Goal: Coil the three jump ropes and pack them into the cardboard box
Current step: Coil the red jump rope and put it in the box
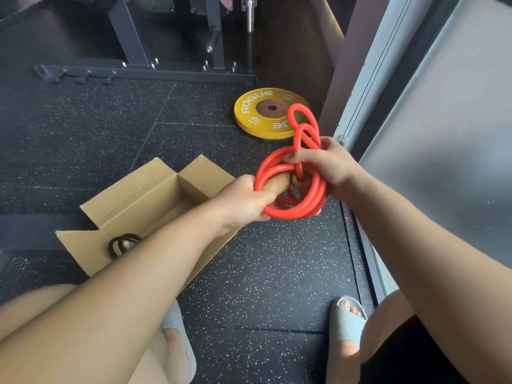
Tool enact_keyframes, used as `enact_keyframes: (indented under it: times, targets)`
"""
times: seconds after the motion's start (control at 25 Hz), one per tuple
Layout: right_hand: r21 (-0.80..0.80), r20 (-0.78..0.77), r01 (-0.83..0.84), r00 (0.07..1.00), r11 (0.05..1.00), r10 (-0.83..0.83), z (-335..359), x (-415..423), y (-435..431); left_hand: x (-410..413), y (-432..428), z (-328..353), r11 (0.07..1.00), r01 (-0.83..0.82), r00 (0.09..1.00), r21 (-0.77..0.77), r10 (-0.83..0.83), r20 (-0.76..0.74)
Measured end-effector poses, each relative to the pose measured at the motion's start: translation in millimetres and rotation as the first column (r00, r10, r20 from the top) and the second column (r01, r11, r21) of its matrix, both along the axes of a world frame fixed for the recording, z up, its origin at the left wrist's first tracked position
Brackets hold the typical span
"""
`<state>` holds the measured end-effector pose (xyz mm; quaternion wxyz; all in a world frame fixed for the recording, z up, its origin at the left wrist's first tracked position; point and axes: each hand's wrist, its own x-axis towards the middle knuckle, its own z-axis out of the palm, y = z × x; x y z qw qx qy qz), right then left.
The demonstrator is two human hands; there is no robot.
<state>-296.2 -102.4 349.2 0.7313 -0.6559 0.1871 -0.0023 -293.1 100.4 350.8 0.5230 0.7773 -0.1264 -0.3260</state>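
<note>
Speckled gym floor, centre frame: left grip curled round the wooden handle of the red jump rope, right grip pinching its loops, coil held just right of the open cardboard box; dark coiled rope already inside, lower left.

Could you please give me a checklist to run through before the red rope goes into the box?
1. Coil of the red rubber jump rope tidy: not ok, two loops stick up loose.
2. Grip of the left hand on the wooden handle: ok.
3. Grip of the right hand on the coil: ok.
4. Flaps of the brown cardboard box open: ok.
5. Space beside the dark coiled rope inside: cannot tell, forearm hides part.
</note>
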Motion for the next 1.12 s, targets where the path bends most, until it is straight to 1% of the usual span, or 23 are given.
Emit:
enact_keyframes:
  times: [0.08, 0.12, 0.16, 0.2, 0.24, 0.36, 0.44, 0.48, 0.56, 0.64, 0.68, 0.72, 0.76, 0.8, 0.84, 0.88, 0.92, 1.0, 1.08, 1.12]
  targets:
    - [-0.002, 0.008, -0.003, 1.0, 1.0, 0.003, -0.9, -0.6, 3.2, -7.7, -6.0, -7.3, 0.979, -0.059, 0.974, 0.196, 0.014, 0.224]
    - [-0.037, 0.015, 0.018, 1.0, 0.999, -0.017, -2.5, -0.9, 6.2, -9.0, -7.6, -11.6, 0.961, -0.09, 0.961, 0.261, 0.014, 0.277]
    - [-0.084, 0.013, 0.039, 0.999, 0.996, -0.038, -4.1, -0.7, 9.0, -9.3, -8.1, -12.9, 0.957, -0.112, 0.964, 0.267, 0.039, 0.265]
    - [-0.112, 0.01, 0.04, 0.999, 0.993, -0.04, -5.3, 0.1, 10.6, -7.8, -7.5, -12.4, 0.961, -0.13, 0.97, 0.244, 0.073, 0.231]
    - [-0.103, 0.008, 0.023, 1.0, 0.994, -0.022, -6.1, 1.1, 10.8, -5.0, -6.7, -12.1, 0.968, -0.14, 0.976, 0.209, 0.099, 0.196]
    - [0.029, -0.035, -0.039, 0.999, 0.999, 0.04, -5.2, 1.6, 1.4, 3.3, -1.3, -10.6, 0.989, -0.113, 0.982, 0.092, 0.097, 0.163]
    - [0.112, -0.067, -0.124, 0.989, 0.986, 0.132, -2.7, -1.7, -1.7, 8.0, 5.6, -6.7, 0.994, -0.106, 0.993, 0.004, 0.105, 0.062]
    - [0.163, -0.075, -0.171, 0.98, 0.972, 0.185, -2.3, -3.2, -1.8, 11.1, 9.9, -5.4, 0.996, -0.085, 0.996, -0.022, 0.086, 0.034]
    - [0.246, -0.063, -0.249, 0.96, 0.937, 0.271, -0.8, -6.2, -1.2, 20.5, 18.3, -4.6, 1.0, -0.009, 0.997, -0.028, 0.011, 0.071]
    - [0.255, -0.051, -0.303, 0.944, 0.918, 0.325, 1.3, -7.0, -0.1, 25.8, 25.9, -1.8, 0.997, 0.078, 0.987, -0.028, -0.073, 0.146]
    - [0.248, -0.048, -0.319, 0.939, 0.915, 0.341, 2.3, -6.8, 0.4, 26.1, 27.4, -0.9, 0.994, 0.112, 0.97, 0.002, -0.11, 0.216]
    - [0.244, -0.041, -0.327, 0.937, 0.913, 0.347, 2.9, -6.7, 0.6, 24.3, 27.7, -0.5, 0.99, 0.125, 0.936, 0.07, -0.141, 0.322]
    - [0.244, -0.034, -0.326, 0.938, 0.913, 0.344, 2.6, -6.3, 0.0, 19.1, 27.3, -0.5, 0.977, 0.121, 0.88, 0.174, -0.187, 0.436]
    - [0.245, -0.039, -0.319, 0.94, 0.915, 0.338, 0.6, -4.9, -0.9, 10.6, 25.8, -0.9, 0.958, 0.099, 0.804, 0.269, -0.236, 0.545]
    - [0.247, -0.057, -0.31, 0.941, 0.918, 0.333, -0.6, -4.1, -0.8, 2.2, 23.5, -2.5, 0.948, 0.076, 0.719, 0.309, -0.267, 0.642]
    - [0.254, -0.085, -0.293, 0.943, 0.922, 0.323, -2.2, -3.0, 0.9, -3.8, 21.4, -4.0, 0.955, 0.059, 0.657, 0.291, -0.257, 0.709]
    - [0.275, -0.106, -0.271, 0.945, 0.923, 0.309, -3.9, -2.6, 3.0, -6.3, 20.1, -6.2, 0.97, 0.047, 0.623, 0.237, -0.214, 0.752]
    - [0.318, -0.114, -0.229, 0.954, 0.92, 0.277, -8.0, 0.0, 4.3, -3.7, 16.3, -11.6, 0.992, 0.025, 0.586, 0.125, -0.116, 0.802]
    - [0.306, -0.103, -0.203, 0.964, 0.93, 0.244, -10.1, 3.7, 2.4, 2.7, 11.6, -17.9, 0.995, -0.001, 0.495, 0.1, -0.086, 0.865]
    - [0.286, -0.107, -0.195, 0.966, 0.938, 0.234, -10.7, 5.5, 2.0, 5.1, 10.2, -19.1, 0.995, -0.009, 0.482, 0.097, -0.081, 0.872]
